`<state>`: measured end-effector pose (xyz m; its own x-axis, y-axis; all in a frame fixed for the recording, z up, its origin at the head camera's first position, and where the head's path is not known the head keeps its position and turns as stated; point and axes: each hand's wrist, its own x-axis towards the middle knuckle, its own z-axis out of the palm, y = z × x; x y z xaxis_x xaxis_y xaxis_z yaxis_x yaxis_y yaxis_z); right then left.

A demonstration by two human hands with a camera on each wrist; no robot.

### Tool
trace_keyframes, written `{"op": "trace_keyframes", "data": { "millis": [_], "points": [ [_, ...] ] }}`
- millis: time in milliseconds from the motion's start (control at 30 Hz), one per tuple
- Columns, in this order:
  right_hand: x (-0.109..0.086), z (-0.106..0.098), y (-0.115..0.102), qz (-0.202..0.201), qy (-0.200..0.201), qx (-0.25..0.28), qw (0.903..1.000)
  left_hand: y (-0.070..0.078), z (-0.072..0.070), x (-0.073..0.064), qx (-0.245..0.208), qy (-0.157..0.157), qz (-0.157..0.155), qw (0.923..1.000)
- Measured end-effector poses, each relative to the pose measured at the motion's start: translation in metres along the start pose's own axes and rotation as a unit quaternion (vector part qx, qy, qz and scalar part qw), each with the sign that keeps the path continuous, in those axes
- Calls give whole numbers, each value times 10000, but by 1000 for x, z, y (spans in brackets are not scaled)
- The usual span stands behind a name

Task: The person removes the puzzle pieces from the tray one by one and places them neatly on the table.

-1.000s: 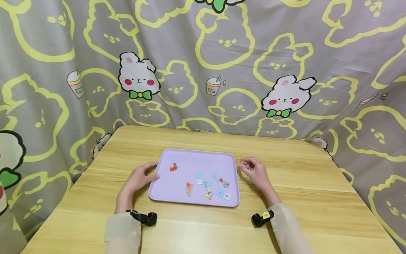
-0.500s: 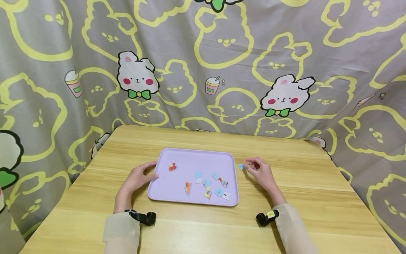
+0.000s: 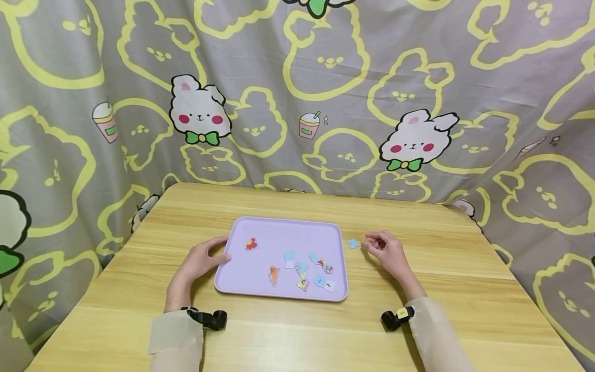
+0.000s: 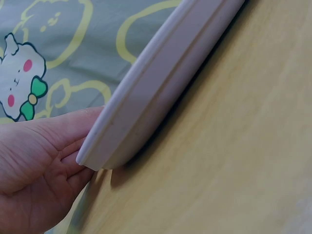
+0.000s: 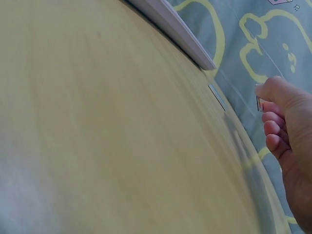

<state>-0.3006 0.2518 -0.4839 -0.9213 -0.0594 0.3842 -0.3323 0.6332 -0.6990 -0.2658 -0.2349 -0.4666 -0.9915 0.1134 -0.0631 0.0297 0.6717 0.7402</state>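
Note:
In the head view my left hand [image 3: 202,260] holds the left edge of a lilac tray [image 3: 279,232]. Its thumb lies over the rim [image 4: 97,134] in the left wrist view, with the other fingers at the outer side and partly hidden. My right hand [image 3: 385,248] is raised over the table to the right of the tray, pinching a small flat orange piece [image 3: 365,237] between thumb and finger. Only the thin edge of that piece [image 5: 259,103] shows in the right wrist view. A light blue flat piece [image 3: 354,243] lies on the wood between tray and hand.
On the tray lie a red piece [image 3: 251,244], an orange piece [image 3: 273,276], a blue and white piece [image 3: 289,259] and several other small cutouts towards the right. A patterned curtain [image 3: 260,129] hangs behind the wooden table [image 3: 297,330].
My right hand has moved right, away from the tray, with the orange piece. The light blue piece has come into sight on the table. My left hand stays on the tray's edge.

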Motion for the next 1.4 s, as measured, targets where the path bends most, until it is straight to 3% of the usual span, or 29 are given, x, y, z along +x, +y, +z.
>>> {"op": "trace_keyframes", "data": {
  "millis": [733, 1033, 1400],
  "points": [
    [4, -5, 11, -439, -596, -880, 9934, 0, 0, 0, -52, -53, -54, 10000],
    [8, -6, 10, -384, -868, -1101, 9894, 1, -4, 2, -58, -67, -66, 9999],
    [9, -6, 9, -303, -900, -1163, 9887, 1, -3, 2, -75, -89, -8, 9999]
  ]
}}
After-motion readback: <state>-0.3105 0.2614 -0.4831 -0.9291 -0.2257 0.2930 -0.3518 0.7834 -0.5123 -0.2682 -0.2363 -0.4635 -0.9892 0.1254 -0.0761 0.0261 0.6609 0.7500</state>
